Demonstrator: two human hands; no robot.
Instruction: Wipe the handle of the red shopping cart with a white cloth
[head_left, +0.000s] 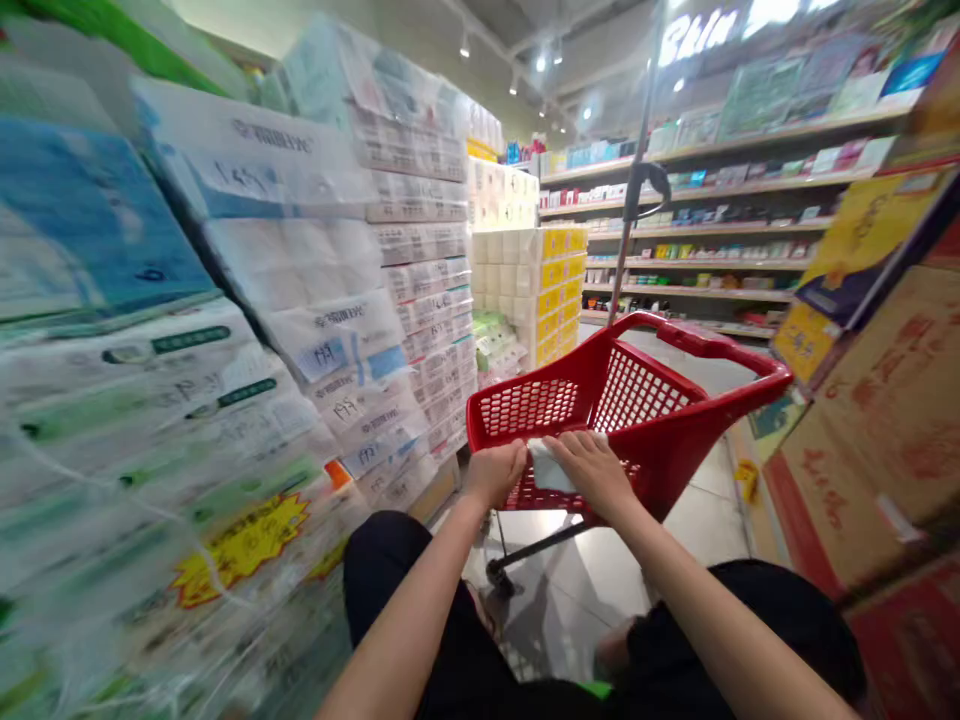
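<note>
- The left hand (495, 472) is curled into a fist over the near rim of a red plastic shopping basket (660, 400), its fingers wrapped down around the edge.
- The right hand (592, 470) lies just beside it on the same rim, palm down, fingers bent and close together, pressing on a pale folded cloth (549, 468).
- The cloth sits between the two hands, draped over the basket's near edge; its left end touches the left hand, though whether that fist also grips it I cannot tell.
- The basket has mesh walls and a thick red rim, and it stands in the aisle right in front of the person, tilted toward the right of the view.
- A thin metal pole (634, 190) rises from behind the basket, with a dark clip partway up.
- Below the basket, a black bar with a small wheel (496, 572) rests on the glossy tiled floor (697, 520).
- The person's knees in dark clothing show at the bottom, either side of the forearms.
- At left, tall stacks of wrapped tissue-paper packs (315, 300) crowd close to the left arm; a yellow starburst tag (240, 545) is stuck on a low pack.
- Farther down the aisle stands a pile of yellow-and-white packs (536, 290).
- At right, brown cardboard cartons (877, 430) line the floor, and shelves of small goods (720, 220) run along the far wall.
</note>
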